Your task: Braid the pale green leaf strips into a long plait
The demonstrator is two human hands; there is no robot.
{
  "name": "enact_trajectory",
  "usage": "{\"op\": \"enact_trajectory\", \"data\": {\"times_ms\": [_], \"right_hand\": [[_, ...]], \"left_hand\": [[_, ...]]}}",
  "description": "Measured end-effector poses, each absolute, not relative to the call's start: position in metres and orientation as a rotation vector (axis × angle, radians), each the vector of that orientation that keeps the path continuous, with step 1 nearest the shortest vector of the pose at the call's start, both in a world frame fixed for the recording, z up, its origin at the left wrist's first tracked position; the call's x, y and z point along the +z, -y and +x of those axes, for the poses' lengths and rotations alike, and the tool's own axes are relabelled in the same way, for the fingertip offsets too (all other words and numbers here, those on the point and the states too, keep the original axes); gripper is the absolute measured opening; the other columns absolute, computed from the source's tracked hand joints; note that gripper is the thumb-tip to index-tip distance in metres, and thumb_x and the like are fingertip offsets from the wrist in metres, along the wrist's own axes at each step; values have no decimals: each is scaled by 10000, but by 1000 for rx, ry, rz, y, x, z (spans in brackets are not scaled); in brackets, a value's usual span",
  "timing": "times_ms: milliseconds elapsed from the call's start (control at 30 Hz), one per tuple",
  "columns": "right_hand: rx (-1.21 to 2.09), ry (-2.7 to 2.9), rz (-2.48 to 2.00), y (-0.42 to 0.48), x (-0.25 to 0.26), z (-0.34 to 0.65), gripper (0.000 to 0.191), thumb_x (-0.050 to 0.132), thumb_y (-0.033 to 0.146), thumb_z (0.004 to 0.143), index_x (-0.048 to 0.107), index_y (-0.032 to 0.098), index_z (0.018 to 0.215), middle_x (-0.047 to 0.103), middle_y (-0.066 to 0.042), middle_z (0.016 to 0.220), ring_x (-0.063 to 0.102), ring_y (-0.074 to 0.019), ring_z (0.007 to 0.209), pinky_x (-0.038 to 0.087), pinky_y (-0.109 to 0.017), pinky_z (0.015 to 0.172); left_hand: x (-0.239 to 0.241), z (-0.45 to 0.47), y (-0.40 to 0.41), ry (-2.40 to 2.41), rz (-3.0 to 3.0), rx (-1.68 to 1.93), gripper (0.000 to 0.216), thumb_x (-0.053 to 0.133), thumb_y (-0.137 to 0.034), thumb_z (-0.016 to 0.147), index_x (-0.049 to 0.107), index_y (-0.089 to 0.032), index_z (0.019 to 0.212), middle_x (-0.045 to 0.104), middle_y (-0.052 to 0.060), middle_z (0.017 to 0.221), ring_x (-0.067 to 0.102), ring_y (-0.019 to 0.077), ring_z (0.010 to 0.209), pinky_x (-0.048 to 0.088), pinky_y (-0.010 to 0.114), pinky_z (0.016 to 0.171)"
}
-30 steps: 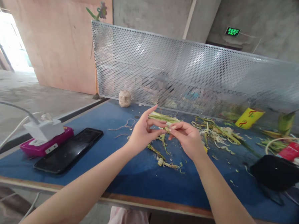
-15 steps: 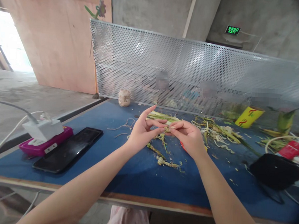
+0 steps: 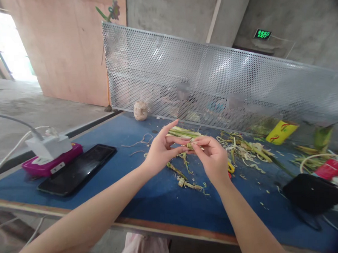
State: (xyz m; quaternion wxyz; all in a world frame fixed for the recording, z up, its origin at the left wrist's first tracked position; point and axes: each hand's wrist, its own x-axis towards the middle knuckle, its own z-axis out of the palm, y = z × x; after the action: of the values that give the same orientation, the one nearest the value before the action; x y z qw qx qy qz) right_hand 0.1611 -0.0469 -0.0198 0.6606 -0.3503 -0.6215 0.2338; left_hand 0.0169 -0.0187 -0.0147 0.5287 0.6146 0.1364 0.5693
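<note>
Both hands meet above the middle of the blue table (image 3: 142,195). My left hand (image 3: 160,150) pinches one end of a small piece of plant stem (image 3: 189,145) with thumb and middle finger, its index finger sticking up. From the other side my right hand (image 3: 209,157) pinches the same stem with its fingertips. Green stalks (image 3: 182,133) lie on the table just behind the hands. Peeled stem scraps (image 3: 187,180) lie beneath them.
A black phone (image 3: 77,169) and a pink box (image 3: 52,162) with a white charger (image 3: 47,144) lie at left. Leaf trimmings (image 3: 247,149), a yellow packet (image 3: 280,132), a red packet (image 3: 327,169) and a black pouch (image 3: 312,194) lie at right. A perforated metal screen (image 3: 216,80) backs the table.
My right hand has shifted slightly left and down, closer to my left hand. The pinch on the small stem piece stays.
</note>
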Motion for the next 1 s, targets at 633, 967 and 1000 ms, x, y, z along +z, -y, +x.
{"op": "enact_trajectory", "data": {"times_ms": [633,967,1000], "right_hand": [[223,1581,-788,49,-20,161,39,539,191,778,553,219,754,573,-50,870,583,-170,832,535,-334,694],[-265,1744,-802,52,-16,164,113,497,131,796,540,230,764,628,-43,835,598,-171,816,487,-332,707],[-277,1741,-784,52,-16,164,113,499,124,794,542,224,763,628,-40,830,598,-164,806,489,-321,697]], "left_hand": [[-15,20,19,-355,1584,1476,885,644,-111,670,97,-240,1354,561,-18,738,567,213,1000,508,327,769],[-14,19,21,-437,1565,1515,1001,664,-110,652,-17,-208,1380,596,-6,696,574,201,949,505,287,687],[-13,19,22,-474,1558,1517,1016,671,-115,646,-26,-200,1381,599,-4,688,586,189,888,496,263,634]]}}
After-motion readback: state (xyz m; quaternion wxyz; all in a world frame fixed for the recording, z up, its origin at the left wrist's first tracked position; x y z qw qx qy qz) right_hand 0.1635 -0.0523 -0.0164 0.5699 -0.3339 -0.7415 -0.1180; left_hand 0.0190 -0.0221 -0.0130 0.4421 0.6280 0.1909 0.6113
